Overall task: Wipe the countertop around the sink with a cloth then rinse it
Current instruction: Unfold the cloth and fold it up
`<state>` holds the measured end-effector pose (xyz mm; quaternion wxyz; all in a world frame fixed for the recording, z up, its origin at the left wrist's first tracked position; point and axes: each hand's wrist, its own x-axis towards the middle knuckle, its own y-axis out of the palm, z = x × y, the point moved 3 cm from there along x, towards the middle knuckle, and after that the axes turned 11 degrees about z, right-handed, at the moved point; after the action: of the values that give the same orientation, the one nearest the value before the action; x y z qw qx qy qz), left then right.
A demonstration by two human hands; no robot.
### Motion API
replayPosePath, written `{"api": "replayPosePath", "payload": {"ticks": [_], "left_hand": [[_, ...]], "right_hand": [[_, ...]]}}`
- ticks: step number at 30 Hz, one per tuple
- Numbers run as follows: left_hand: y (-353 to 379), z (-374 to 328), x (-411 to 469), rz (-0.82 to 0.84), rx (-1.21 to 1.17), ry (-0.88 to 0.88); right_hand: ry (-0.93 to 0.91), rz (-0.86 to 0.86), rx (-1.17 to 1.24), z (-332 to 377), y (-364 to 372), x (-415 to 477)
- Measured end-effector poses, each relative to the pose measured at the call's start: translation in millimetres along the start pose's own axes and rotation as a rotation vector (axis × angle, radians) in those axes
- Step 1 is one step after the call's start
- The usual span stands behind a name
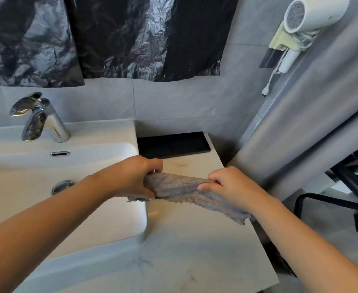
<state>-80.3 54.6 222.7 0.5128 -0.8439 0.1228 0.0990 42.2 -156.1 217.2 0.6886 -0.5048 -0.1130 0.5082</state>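
Pale marbled stone forms the counter (195, 250), with a white sink (110, 218) set into its left side and a black tray (174, 144) at the back by the wall. A grey, bunched cloth (180, 189) is held over the counter beside the sink's right edge. The left hand (131, 176) grips one end with curled fingers. The right hand (233, 185) grips it further along, the loose tail trailing under the wrist.
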Motion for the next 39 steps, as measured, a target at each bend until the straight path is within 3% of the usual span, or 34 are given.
{"api": "replayPosePath", "payload": {"ticks": [3,6,8,9,11,13,14,18,20,22,26,29,32,35,39], "left_hand": [[6.1,3.0,20.4,-0.007,-0.092,-0.066],[14.8,-1.6,35.6,-0.015,-0.477,-0.103],[21.3,-13.1,48.4,-0.077,-0.611,-0.130],[23.4,-18.2,54.4,-0.147,-0.576,-0.158],[23.1,-27.5,64.7,-0.293,-0.210,-0.156],[29.6,-47.4,76.2,-0.390,0.174,-0.081],[33.7,-55.0,83.1,-0.392,0.217,-0.091],[47.2,-62.0,97.0,-0.157,-0.327,-0.367],[54.3,-61.8,98.9,0.004,-0.602,-0.436],[60.9,-68.1,105.5,0.081,-0.697,-0.433],[72.1,-70.2,126.5,-0.049,-0.691,-0.470],[74.5,-60.2,132.4,-0.216,-1.058,-0.520],[71.4,-52.3,134.4,-0.322,-1.449,-0.446],[66.1,-41.3,137.6,-0.374,-1.524,-0.354],[52.2,-31.6,146.2,-0.420,-1.535,-0.255]], "right_hand": [[-0.048,-0.035,-0.003,-22.9,-13.1,7.6],[-0.172,0.075,0.212,-47.3,-22.7,11.8],[-0.189,0.191,0.372,-67.4,-31.9,15.9],[-0.155,0.248,0.400,-77.1,-36.4,17.7],[-0.048,0.263,0.293,-95.1,-45.1,22.5],[0.009,0.138,0.105,-106.5,-52.7,27.2],[-0.011,0.057,0.067,-109.1,-56.1,29.4],[-0.153,0.034,0.237,-118.5,-64.5,34.0],[-0.155,-0.020,0.162,-118.9,-65.4,37.4],[-0.163,-0.161,-0.007,-109.2,-66.0,39.4],[-0.311,-0.238,-0.190,-78.8,-60.8,48.3],[-0.342,-0.093,0.086,-78.5,-51.0,58.6],[-0.346,0.060,0.423,-83.4,-38.5,62.3],[-0.285,0.059,0.755,-86.9,-38.0,72.7],[-0.145,-0.124,0.767,-96.6,-44.3,98.4]]}}
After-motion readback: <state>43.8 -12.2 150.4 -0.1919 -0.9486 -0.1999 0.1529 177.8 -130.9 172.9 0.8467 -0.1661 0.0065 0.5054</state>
